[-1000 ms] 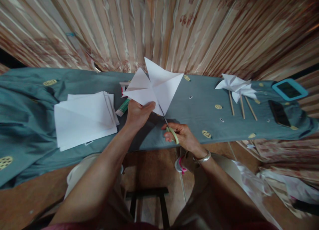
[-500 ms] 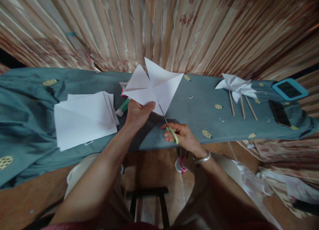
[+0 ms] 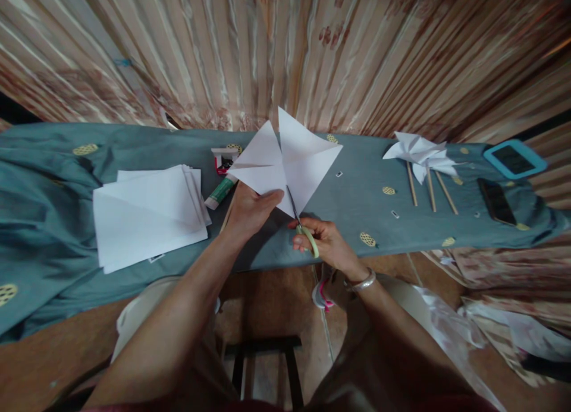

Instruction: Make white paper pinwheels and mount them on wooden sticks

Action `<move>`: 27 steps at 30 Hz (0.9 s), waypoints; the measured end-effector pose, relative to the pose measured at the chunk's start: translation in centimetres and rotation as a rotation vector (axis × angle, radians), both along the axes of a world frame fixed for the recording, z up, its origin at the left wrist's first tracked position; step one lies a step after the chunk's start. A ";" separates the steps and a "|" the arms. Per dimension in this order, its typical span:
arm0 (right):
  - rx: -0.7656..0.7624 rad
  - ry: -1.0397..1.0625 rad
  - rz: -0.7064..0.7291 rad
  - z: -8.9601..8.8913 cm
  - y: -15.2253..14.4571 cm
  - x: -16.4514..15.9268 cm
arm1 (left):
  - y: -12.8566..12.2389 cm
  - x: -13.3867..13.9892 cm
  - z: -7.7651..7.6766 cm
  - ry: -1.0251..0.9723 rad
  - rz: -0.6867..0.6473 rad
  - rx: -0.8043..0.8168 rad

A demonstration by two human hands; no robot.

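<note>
My left hand [image 3: 255, 211] pinches a creased white sheet of paper [image 3: 307, 156] near its lower edge, thumb on top. The sheet is raised above the cloth, and a slit from its far edge parts it into two pointed flaps. In my right hand [image 3: 325, 241] are scissors [image 3: 307, 236] with pale green handles, my fingers through the loops. Their blades lie at the sheet's near corner, pointing up toward its middle. Part of the blades is hidden by the paper, so how far apart they are is unclear.
Left on the green patterned cloth [image 3: 357, 207] lies a stack of white paper [image 3: 147, 216]. A green-and-white tube [image 3: 220, 192] and a small red-and-white box [image 3: 225, 160] sit behind my left hand. Rightward are paper pinwheels [image 3: 422, 153] on sticks, a phone [image 3: 496, 201] and a blue-framed tablet [image 3: 515, 159].
The sheet and my left hand have shifted slightly right and toward me, bringing the paper further onto the scissor blades. More of the small box shows now. My right hand stays nearly in place.
</note>
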State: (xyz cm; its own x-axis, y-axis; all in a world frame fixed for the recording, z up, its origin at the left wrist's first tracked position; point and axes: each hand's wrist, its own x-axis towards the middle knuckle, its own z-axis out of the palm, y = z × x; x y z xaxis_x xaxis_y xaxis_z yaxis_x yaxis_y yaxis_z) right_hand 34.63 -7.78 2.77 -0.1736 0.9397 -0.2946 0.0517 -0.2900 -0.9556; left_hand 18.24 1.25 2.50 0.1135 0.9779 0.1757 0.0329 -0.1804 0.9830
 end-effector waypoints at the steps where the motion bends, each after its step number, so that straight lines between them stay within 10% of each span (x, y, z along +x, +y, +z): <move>1: 0.012 -0.008 0.002 0.0 0.0 0.0 | 0.0 0.0 -0.1 0.021 0.004 0.012; 27: 0.082 -0.043 -0.004 0.0 0.2 0.1 | -0.6 0.6 -0.1 -0.006 -0.024 -0.020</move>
